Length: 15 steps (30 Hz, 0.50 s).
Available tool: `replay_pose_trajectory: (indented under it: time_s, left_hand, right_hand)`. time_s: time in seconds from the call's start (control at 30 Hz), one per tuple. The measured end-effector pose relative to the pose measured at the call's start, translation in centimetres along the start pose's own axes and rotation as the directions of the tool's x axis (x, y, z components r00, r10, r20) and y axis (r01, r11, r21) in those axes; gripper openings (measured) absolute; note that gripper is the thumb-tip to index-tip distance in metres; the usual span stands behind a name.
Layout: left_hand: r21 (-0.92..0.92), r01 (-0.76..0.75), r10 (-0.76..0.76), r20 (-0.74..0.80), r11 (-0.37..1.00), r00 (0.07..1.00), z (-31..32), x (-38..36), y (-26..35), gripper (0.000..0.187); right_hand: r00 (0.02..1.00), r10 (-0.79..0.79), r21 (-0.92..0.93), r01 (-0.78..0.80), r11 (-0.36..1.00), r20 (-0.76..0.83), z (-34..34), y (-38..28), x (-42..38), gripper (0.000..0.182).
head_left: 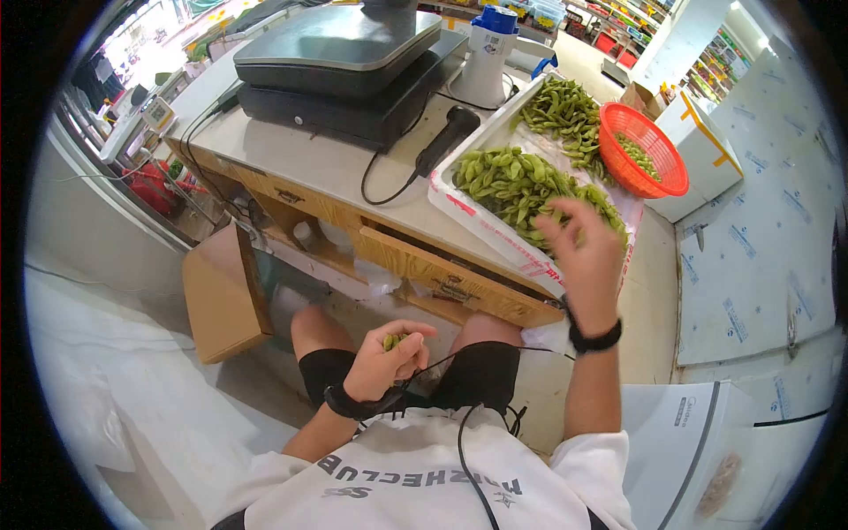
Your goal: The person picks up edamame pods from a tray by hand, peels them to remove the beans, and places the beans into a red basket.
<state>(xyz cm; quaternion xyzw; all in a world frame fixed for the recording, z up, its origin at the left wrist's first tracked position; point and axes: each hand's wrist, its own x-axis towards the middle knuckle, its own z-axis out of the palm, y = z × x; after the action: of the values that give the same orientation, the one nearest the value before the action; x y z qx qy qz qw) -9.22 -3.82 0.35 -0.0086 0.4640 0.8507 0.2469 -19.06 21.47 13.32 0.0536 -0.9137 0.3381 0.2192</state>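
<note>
Green bean pods lie heaped in a white foam box on the counter's right end. My right hand is over the near right part of the heap, its fingers bent; whether anything is between them cannot be made out. Above my lap, my left hand is curled around some green pods. A red plastic basket with shelled green beans rests at the box's far right side.
A scale, a black handheld scanner and a white-blue megaphone stand on the counter. Below its edge, a wooden drawer juts out. A cardboard box is at the left, a white appliance at the lower right.
</note>
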Motion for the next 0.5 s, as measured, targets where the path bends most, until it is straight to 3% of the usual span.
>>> replay_pose_trajectory:
  time_s: [0.03,0.1,0.17,0.3,0.37,0.4,0.5]
  left_hand:
    - [0.001,-0.003,0.003,0.006,1.0,1.0,0.0,0.1,0.0,0.028]
    - [0.001,-0.003,0.003,0.009,1.0,1.0,0.2,0.3,0.0,0.031]
    - [-0.005,0.001,-0.001,-0.006,1.0,1.0,0.8,0.4,0.1,0.033]
    - [0.009,0.016,-0.015,-0.026,1.0,1.0,1.2,0.6,-0.4,0.036]
    - [-0.008,0.034,-0.034,0.007,0.999,0.999,1.4,0.6,-0.3,0.038]
    - [0.004,0.039,-0.039,0.002,0.999,0.999,1.4,0.5,-0.6,0.038]
    - [0.046,0.058,-0.059,0.006,0.997,0.998,1.3,0.8,-1.1,0.039]
  right_hand:
    - [0.997,-0.024,0.209,0.007,0.978,0.078,1.1,-0.3,-1.9,0.032]
    - [0.936,-0.197,0.404,0.067,0.912,0.291,3.4,-1.5,-5.9,0.03]
    - [0.799,-0.173,0.445,-0.129,0.886,0.576,4.7,-2.6,-8.6,0.028]
    - [0.775,-0.067,0.386,-0.235,0.892,0.628,7.0,-1.8,-11.5,0.024]
    - [0.765,0.024,0.459,-0.411,0.788,0.644,8.1,-0.8,-12.6,0.02]
    - [0.761,0.013,0.476,-0.418,0.774,0.648,8.0,-1.1,-12.5,0.018]
    - [0.66,0.037,0.544,-0.649,0.532,0.75,8.5,-0.9,-12.9,0.015]
